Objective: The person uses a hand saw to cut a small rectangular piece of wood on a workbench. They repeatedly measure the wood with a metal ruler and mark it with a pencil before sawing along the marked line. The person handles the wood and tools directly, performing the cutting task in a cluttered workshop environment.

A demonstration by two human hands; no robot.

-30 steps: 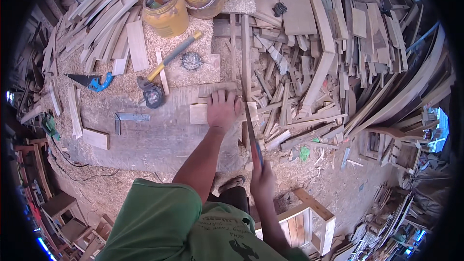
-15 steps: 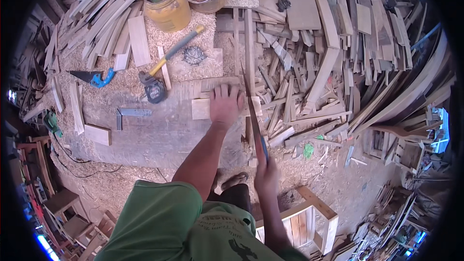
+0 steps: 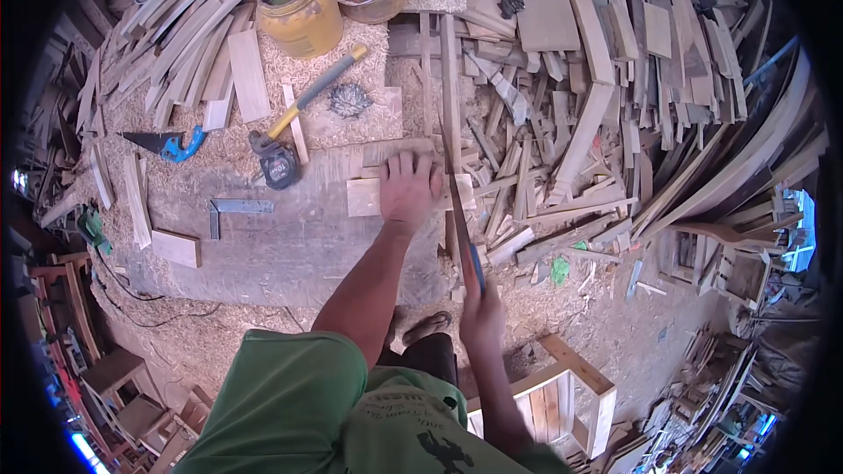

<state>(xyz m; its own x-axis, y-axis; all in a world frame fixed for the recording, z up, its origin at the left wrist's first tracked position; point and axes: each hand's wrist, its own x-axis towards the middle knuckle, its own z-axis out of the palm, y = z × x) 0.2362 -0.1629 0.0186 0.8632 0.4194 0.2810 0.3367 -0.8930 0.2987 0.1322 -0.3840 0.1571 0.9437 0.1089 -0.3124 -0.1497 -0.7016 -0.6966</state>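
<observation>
Across the edge of the workbench (image 3: 290, 250) lies a short pale wooden board (image 3: 363, 198). My left hand (image 3: 407, 189) presses down on it and grips it, fingers bent toward a wooden strip (image 3: 386, 154) along its far side. Closed round the blue handle of a handsaw (image 3: 460, 224), my right hand (image 3: 483, 316) is slightly blurred. The narrow blade points away from me and crosses the board just right of my left hand; the board's end (image 3: 467, 192) shows beyond the blade. How deep the cut goes I cannot tell.
On the bench lie a metal square (image 3: 241, 206), a tape measure (image 3: 280, 167), a yellow-handled hammer (image 3: 307, 105) and a blue-handled saw (image 3: 176, 145). Yellow buckets (image 3: 301, 25) stand at the back. Scrap wood (image 3: 544, 158) is heaped to the right. A wooden frame (image 3: 580, 395) stands near my right arm.
The saw and my right hand have shifted only slightly along the cut line. My left hand stays on the board. The whole view has moved a little.
</observation>
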